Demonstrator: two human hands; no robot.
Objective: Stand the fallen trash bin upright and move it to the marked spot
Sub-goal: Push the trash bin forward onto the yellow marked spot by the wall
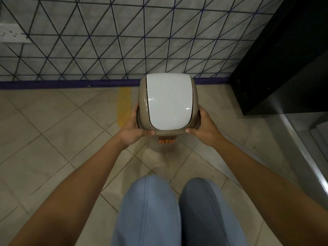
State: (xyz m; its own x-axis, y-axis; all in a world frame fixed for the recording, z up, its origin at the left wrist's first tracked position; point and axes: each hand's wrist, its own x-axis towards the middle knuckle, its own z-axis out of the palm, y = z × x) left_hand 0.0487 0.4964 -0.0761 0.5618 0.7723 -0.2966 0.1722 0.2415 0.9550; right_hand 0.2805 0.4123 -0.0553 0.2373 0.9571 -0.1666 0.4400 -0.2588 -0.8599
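Knees: two legs in light blue denim trousers [177, 210] fill the bottom centre of the frame, side by side.
Forearms: both bare arms run from the lower corners up toward the middle of the frame.
Left hand [134, 127]: wrapped around the left lower edge of the bin's top, thumb along the near rim, fingers curled behind the side.
Right hand [204, 127]: gripping the right lower edge in the same manner, thumb on the near rim.
Bin: a taupe plastic trash bin with a glossy white curved swing lid [167, 102] sits in the centre of the frame, upright, seen from above; an orange label [166, 141] shows on its front below the thumbs.
Floor: beige square tiles [53, 135] laid diagonally.
Marking: a strip of yellow tape [124, 105] on the tiles just left of the bin, partly hidden by it.
Wall: pale tiles with dark triangular lines [124, 38] across the upper frame, with a purple skirting strip [62, 84] at its base.
Upper left: a white socket strip [12, 35].
Right: a black cabinet [284, 59].
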